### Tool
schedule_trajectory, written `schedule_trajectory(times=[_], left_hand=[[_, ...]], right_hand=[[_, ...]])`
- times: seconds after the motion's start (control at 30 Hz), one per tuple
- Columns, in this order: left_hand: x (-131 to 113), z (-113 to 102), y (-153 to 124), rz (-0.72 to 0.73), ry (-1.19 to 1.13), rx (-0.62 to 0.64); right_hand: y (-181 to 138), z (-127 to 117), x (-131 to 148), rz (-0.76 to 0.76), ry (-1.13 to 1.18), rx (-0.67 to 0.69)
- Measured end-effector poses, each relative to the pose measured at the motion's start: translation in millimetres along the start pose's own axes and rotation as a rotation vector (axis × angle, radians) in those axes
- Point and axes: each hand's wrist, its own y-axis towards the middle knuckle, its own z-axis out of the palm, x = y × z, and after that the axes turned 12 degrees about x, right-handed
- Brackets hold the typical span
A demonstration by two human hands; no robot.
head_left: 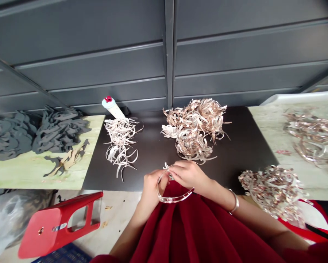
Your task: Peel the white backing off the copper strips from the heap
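Close together at the front edge of the dark table, my left hand (152,182) and my right hand (188,174) both pinch a shiny rose-gold strip (172,199). Its curved length hangs below my fingers in front of the red clothing, and a small pale end pokes up above them. My fingertips partly cover the strip, so its exact fold is hidden. Beyond my hands lies a big heap of similar metallic strips (199,124). To the left is a smaller pile of pale strips (120,140), apart from both hands.
A white bottle with a red top (113,107) stands behind the pale strips. Dark grey cut pieces (61,129) are heaped at left. A bunch of glossy pieces (274,190) sits at right, with more strips (317,135) beyond. A red stool (40,228) is at lower left.
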Motion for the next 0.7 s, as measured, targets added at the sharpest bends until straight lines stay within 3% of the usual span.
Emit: schedule_trajectory(times=[0.17, 0.3, 0.4, 0.57, 0.63, 0.7], left_hand=[[-5.2, -0.1, 1.4, 0.037, 0.146, 0.048], [-4.3, 0.3, 0.8, 0.028, 0.098, 0.108], [-3.7, 0.8, 0.2, 0.016, 0.054, 0.099], [-0.2, -0.2, -0.3, -0.005, -0.077, 0.015], [1.6, -1.4, -0.6, -0.021, -0.087, 0.008], [2.3, -2.3, -0.5, -0.03, -0.068, 0.008]], right_hand=[[6.1, -11.1, 4.2, -0.058, -0.175, 0.161], [11.0, -7.3, -3.0, -0.112, -0.133, 0.116], [13.1, 1.5, -9.8, -0.046, 0.078, 0.009], [12.6, 6.9, -13.5, 0.053, 0.655, -0.116], [10.1, 4.6, -12.0, 0.049, 0.692, -0.118], [6.6, 1.9, -9.5, 0.036, 0.588, -0.13]])
